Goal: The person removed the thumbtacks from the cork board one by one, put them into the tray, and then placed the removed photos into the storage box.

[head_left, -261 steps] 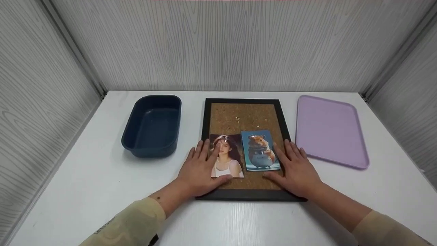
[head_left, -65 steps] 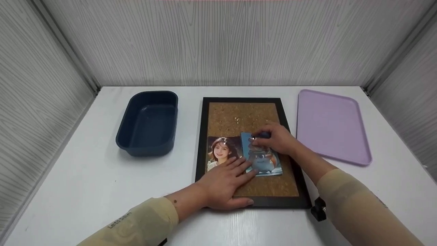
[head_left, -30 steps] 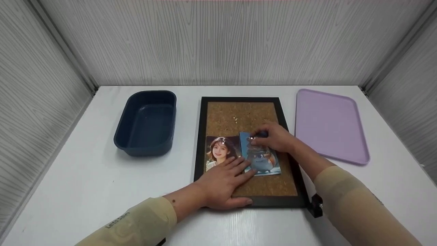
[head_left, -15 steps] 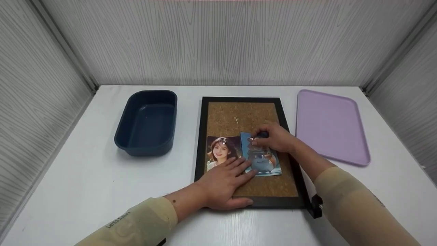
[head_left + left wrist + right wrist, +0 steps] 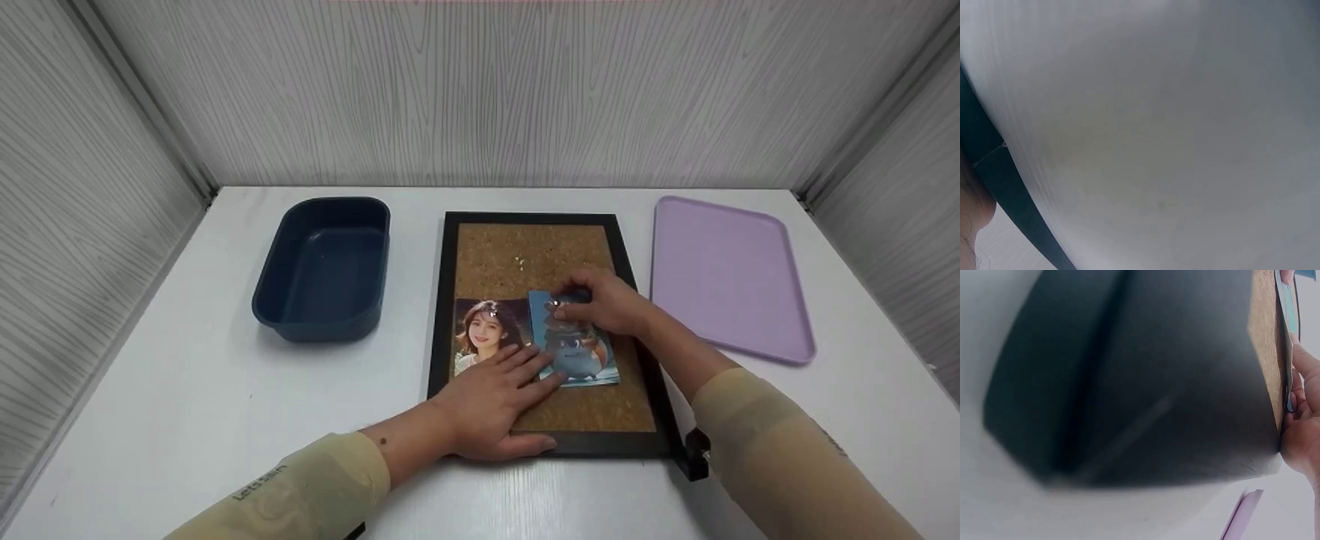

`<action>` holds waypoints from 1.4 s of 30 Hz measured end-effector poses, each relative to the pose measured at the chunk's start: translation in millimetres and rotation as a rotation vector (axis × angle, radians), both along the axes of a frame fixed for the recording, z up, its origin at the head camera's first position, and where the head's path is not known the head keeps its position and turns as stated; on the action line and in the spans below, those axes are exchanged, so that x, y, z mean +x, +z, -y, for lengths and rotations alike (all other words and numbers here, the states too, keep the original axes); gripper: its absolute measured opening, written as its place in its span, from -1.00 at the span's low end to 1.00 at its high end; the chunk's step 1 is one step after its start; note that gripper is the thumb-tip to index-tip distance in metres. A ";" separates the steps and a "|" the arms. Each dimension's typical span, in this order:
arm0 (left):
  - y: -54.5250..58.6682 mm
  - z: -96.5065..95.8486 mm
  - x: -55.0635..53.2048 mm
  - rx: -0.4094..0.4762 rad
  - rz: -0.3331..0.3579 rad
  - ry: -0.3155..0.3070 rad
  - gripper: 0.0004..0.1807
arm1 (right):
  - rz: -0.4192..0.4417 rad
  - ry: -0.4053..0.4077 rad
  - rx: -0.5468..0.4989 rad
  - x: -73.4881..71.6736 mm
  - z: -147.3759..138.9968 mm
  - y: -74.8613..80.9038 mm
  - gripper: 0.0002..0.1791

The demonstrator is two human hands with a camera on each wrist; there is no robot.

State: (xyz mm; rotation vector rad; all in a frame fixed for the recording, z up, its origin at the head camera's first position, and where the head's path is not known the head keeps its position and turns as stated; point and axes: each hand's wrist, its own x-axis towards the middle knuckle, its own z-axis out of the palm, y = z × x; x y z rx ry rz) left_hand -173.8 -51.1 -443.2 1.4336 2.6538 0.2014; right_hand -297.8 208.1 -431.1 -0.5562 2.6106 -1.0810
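Observation:
A cork board [image 5: 517,255] in a black frame lies on the white table, carrying a portrait photo [image 5: 487,326] on the left and a blue hamster picture [image 5: 577,364] on the right. My left hand [image 5: 491,409] rests flat across the lower portrait, fingertips on the hamster picture's left edge and thumb on the bottom frame. At the hamster picture's top, the thumb and index finger of my right hand [image 5: 604,300] pinch a small shiny pin [image 5: 556,304]. The hand hides the picture's upper right. The right wrist view shows the right hand low at the board's edge.
A dark blue bin [image 5: 322,270] stands left of the board. To its right lies a lilac tray [image 5: 727,277]. Small bright specks [image 5: 520,262] show on the upper cork. Wood-grain panels [image 5: 480,90] close off the back and sides.
Since the oldest frame, my left hand has slid right over the portrait. My right hand has moved from the board's right side onto the hamster picture's pin. Over the last second both hold still.

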 end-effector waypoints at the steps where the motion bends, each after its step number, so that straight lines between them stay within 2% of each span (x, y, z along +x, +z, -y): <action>1: 0.0 -0.1 -0.1 0.001 0.002 0.000 -0.02 | -0.004 0.000 0.003 0.4 -0.3 0.2 -0.71; 19: -1.4 0.3 -0.6 0.005 0.006 -0.008 -0.02 | -0.048 0.001 -0.011 1.0 -2.1 -2.2 -0.83; 27: -1.0 -0.1 -0.7 0.006 0.020 -0.003 -0.02 | -0.035 -0.007 0.000 1.6 -1.8 -1.2 -0.79; 34: -1.8 0.3 -0.1 0.005 -0.020 -0.008 -0.01 | -0.029 -0.015 -0.001 2.4 -2.1 -2.3 -0.80; 42: -1.2 0.9 -0.3 0.007 -0.010 -0.009 -0.02 | -0.030 -0.011 0.011 2.1 -2.1 -1.7 -0.81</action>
